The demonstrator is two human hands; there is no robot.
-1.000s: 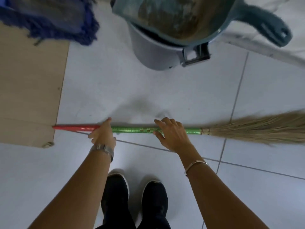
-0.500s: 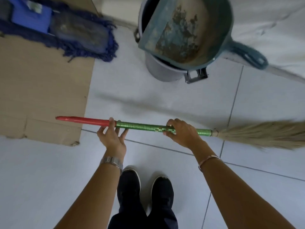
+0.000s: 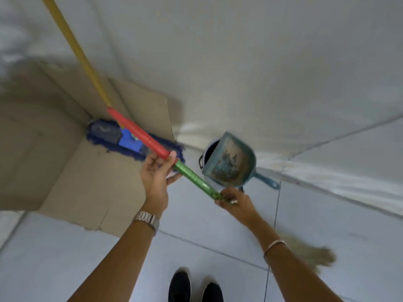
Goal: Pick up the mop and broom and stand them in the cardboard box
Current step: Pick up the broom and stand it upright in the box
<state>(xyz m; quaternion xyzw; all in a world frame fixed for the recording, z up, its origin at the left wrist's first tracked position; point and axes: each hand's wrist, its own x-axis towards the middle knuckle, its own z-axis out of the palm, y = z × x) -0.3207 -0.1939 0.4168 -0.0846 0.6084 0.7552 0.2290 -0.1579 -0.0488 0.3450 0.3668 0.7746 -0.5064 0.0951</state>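
Both hands, left hand (image 3: 156,173) and right hand (image 3: 234,200), grip your broom (image 3: 192,176); mop (image 3: 122,138) already stands in the cardboard box (image 3: 72,171), broom left.

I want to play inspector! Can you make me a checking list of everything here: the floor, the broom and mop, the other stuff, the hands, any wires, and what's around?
Surface: pale tiled floor, grey grout lines.
Job's things: broom lifted off the floor, tilted, bristles low at right; mop head in the cardboard box, yellow handle leaning up.
Clutter: teal dustpan resting on a bin.
Grippers: left hand and right hand both grip the broom handle.
Cables: nothing seen.
Surroundings: white wall; black shoes.
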